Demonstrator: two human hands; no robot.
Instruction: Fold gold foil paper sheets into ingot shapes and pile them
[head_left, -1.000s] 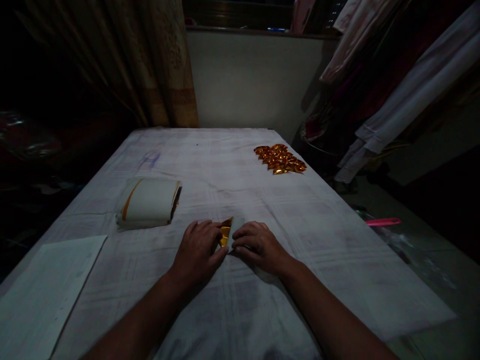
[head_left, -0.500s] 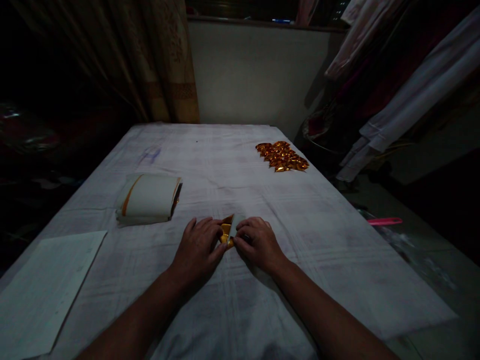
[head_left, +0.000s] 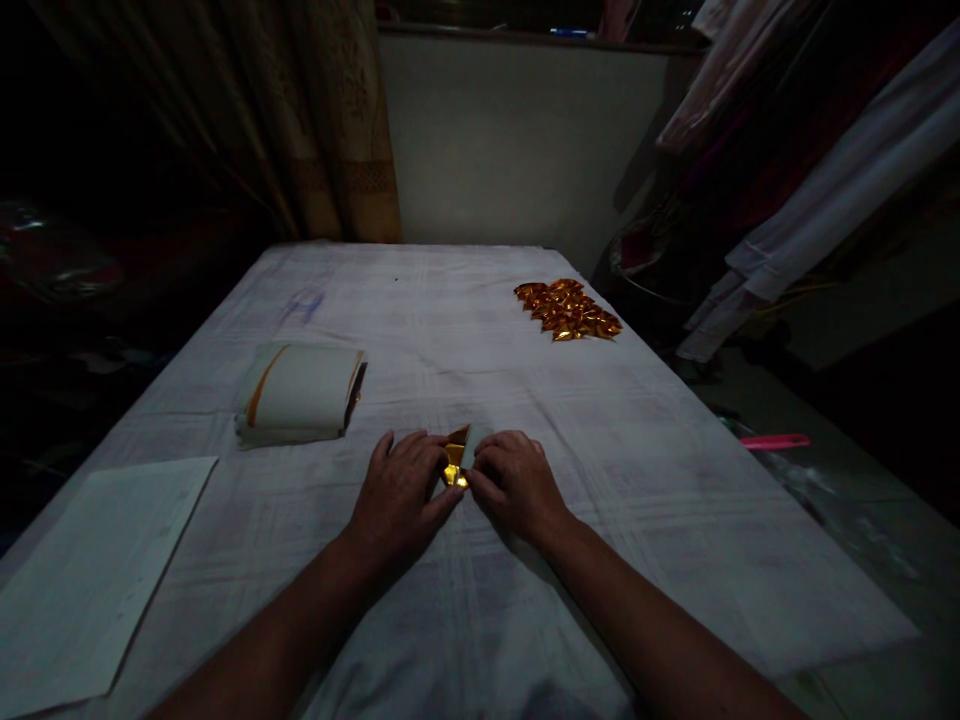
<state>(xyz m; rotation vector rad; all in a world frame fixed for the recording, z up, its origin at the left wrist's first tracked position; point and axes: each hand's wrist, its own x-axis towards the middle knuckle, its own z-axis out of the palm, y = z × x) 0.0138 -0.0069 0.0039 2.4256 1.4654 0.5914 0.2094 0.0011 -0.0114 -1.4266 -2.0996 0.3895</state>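
Between my hands, low over the cloth-covered table, is a sheet of gold foil paper (head_left: 454,466), partly folded, with a pale back side turned up at its right. My left hand (head_left: 401,483) pinches its left and lower edge, thumb in front and fingers behind. At the right side my right hand (head_left: 517,483) grips the paper with bent fingers and thumb. Fingers of both hands hide parts of the folds. Farther off, to the left, lies a stack of pale paper sheets (head_left: 304,393) with orange-gold edges, bowed upward.
Folded shiny gold pieces (head_left: 568,311) lie in a cluster at the table's far right. A white sheet (head_left: 97,580) rests at the near left. Clothes (head_left: 810,220) hang on the right, and a pink handle (head_left: 775,441) shows beyond the table's right edge.
My hands stay on the foil paper. Its lower gold part now catches more light, and the thumbs have shifted slightly along its lower edge. The view has moved a little.
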